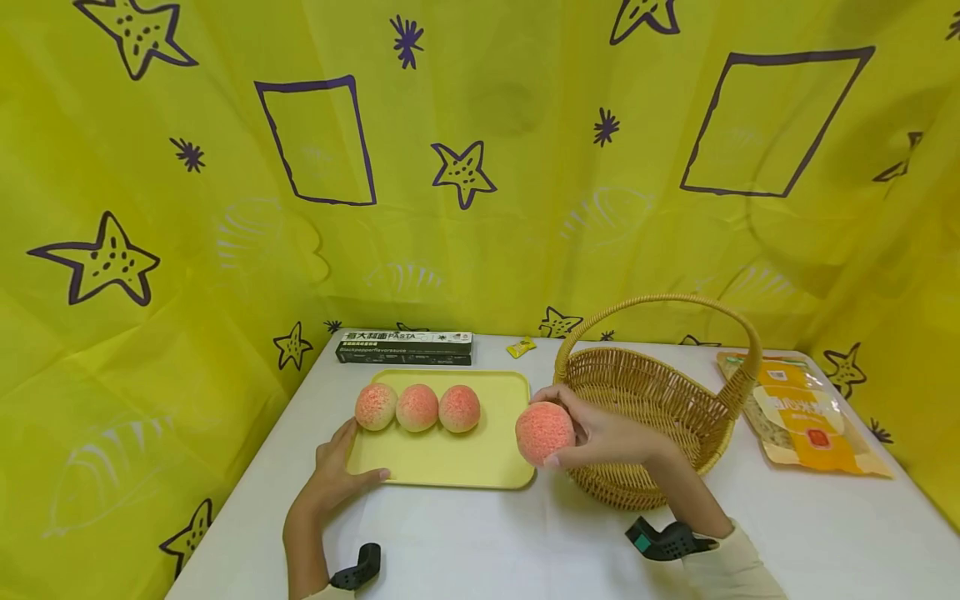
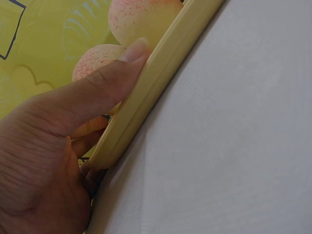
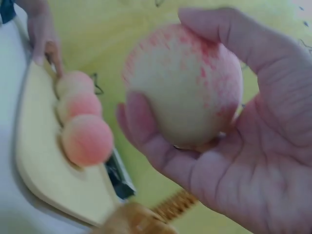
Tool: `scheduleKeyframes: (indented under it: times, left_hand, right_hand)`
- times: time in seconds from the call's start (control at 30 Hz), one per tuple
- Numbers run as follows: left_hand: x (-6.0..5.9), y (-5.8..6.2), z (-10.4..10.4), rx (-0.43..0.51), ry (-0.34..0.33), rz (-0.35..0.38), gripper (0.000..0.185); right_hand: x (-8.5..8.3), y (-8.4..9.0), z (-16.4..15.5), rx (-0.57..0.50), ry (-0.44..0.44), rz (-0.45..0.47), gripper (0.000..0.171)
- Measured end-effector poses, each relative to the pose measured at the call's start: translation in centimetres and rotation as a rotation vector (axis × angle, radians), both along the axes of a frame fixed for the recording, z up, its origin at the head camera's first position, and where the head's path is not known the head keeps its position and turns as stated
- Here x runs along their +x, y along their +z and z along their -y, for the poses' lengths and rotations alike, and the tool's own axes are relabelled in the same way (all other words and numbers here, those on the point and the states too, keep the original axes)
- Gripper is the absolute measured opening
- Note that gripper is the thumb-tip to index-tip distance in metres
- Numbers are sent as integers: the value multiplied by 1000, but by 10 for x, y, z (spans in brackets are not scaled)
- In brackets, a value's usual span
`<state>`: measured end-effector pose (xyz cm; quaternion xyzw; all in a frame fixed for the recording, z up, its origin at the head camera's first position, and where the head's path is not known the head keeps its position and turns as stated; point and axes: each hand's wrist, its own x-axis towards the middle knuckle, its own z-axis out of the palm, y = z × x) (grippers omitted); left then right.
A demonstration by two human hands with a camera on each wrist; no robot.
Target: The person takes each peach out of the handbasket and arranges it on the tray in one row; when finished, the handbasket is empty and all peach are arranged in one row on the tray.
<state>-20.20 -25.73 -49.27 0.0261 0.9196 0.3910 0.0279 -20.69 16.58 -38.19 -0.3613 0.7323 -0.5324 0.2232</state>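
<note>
A pink-and-cream peach sits in the grip of my right hand, thumb on one side and fingers curled round the other. In the head view that hand is over the gap between the yellow tray and the wicker basket, overlapping the basket's near left side. My left hand grips the tray's near left corner. Its thumb lies over the rim, with the other fingers along the left side, partly hidden. Three peaches stand in a row on the tray's left and middle part.
Behind the tray lies a dark pasta box, with a small yellow packet to its right. An orange-and-clear food bag lies right of the basket, whose tall handle arches up. A yellow patterned curtain hangs behind the white table.
</note>
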Motion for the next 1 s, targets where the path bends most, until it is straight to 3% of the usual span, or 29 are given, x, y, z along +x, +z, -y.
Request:
scheduleKeyframes:
  times: [0.27,0.5,0.77,1.0]
  left_hand:
    - [0,-2,1,-3,0,1,112]
    - [-1,0,1,8,4,13,112]
    - [-4,-2,0,9,-6,-10,112]
    - [-3,-3,1,9,-3,1,113]
  right_hand:
    - [4,-15,33,50,-245,59,71]
    - [4,-31,63,-82,-429,165,71]
    - [-5,-60,86,-201,-668,161,73]
    - [-13,-73,91,-313,-722,294,78]
